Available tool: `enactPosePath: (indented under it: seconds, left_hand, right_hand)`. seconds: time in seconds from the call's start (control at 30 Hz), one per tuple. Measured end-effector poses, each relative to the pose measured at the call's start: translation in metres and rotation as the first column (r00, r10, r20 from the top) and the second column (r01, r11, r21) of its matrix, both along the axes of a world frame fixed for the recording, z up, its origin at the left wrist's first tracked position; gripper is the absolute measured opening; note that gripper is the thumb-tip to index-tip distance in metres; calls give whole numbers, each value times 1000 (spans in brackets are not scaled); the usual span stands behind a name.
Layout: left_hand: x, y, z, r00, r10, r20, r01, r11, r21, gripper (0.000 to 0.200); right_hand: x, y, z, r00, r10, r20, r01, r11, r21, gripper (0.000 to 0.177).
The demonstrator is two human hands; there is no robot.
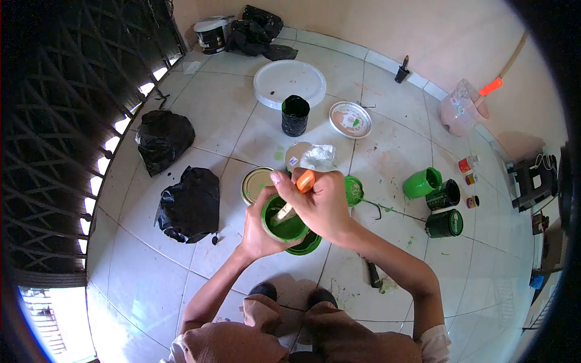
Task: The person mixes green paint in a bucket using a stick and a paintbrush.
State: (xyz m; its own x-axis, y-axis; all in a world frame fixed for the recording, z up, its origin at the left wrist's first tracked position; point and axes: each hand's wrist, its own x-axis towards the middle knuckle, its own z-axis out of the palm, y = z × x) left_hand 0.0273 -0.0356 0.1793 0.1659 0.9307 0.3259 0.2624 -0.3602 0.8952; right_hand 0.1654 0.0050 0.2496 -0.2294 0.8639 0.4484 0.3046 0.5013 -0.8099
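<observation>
My left hand (261, 227) grips a small can of green paint (284, 221) from the left side, held above the tiled floor. My right hand (321, 202) is closed on a brush with an orange handle (305, 180). The pale brush head (284, 213) dips into the can's green paint. Under the can a green lid (308, 245) lies on the floor. Both forearms reach out from my crouched knees at the bottom of the view.
Several green cans (422, 183) (445, 222) lie at the right. Round lids (350, 119) (255, 181), a large white lid (289, 81), a black-wrapped can (295, 115) and black bags (163, 138) (190, 202) surround me. A white bucket (212, 33) stands by the far wall. A dark tool (374, 275) lies near my feet.
</observation>
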Motion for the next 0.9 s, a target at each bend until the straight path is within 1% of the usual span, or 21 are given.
enactPosePath:
  seconds: [0.07, 0.17, 0.2, 0.3, 0.43, 0.47, 0.57, 0.6, 0.7, 0.73, 0.83, 0.87, 0.9]
  left_hand:
    - [2, 0, 3, 1000, 13, 1, -13, 1000, -3, 75]
    - [1, 0, -1, 999, -13, -41, 13, 1000, 14, 75]
    - [1, 1, -1, 999, -9, -47, 10, 1000, 19, 76]
    - [0, 1, 1, 999, -10, -46, 10, 1000, -4, 75]
    - [-1, 3, -4, 999, -22, 48, 24, 999, -45, 73]
    - [-1, 2, -3, 998, -25, 63, 28, 998, -47, 72]
    - [-1, 3, -1, 993, -33, 111, 38, 998, -46, 72]
    - [-1, 3, -1, 991, -34, 126, 40, 998, -44, 73]
    - [-1, 1, 4, 999, -13, 35, 12, 1000, 25, 73]
    - [0, 1, 5, 999, -18, 30, 17, 1000, 25, 73]
    - [0, -1, 9, 999, -28, 17, 28, 999, 28, 73]
    - [0, -3, 9, 996, -48, 78, 52, 998, -40, 72]
    - [0, -3, 6, 995, -50, 91, 52, 998, -21, 72]
  right_hand:
    - [2, 4, -1, 1000, -9, -21, 7, 998, -62, 50]
    - [4, 12, -3, 990, -36, -133, 14, 987, -162, 51]
    - [3, 17, -5, 978, -26, -206, -9, 986, -168, 52]
    - [10, 20, 6, 977, -46, -206, 6, 981, -193, 53]
    - [11, 22, 20, 952, -92, -291, 27, 975, -219, 52]
    - [10, 22, 19, 938, -98, -332, 30, 979, -204, 51]
    - [10, 14, 9, 939, -16, -344, 18, 1000, 3, 50]
    - [13, 9, 7, 959, 53, -279, -37, 997, 65, 45]
    - [11, -7, 11, 965, 187, -182, -145, 964, 223, 34]
    - [11, -6, 8, 970, 201, -140, -154, 945, 289, 33]
    - [6, -7, -2, 981, 185, -57, -157, 931, 329, 33]
    - [4, -8, -4, 982, 186, -45, -162, 933, 322, 34]
    - [2, -7, -7, 985, 159, -60, -134, 945, 299, 35]
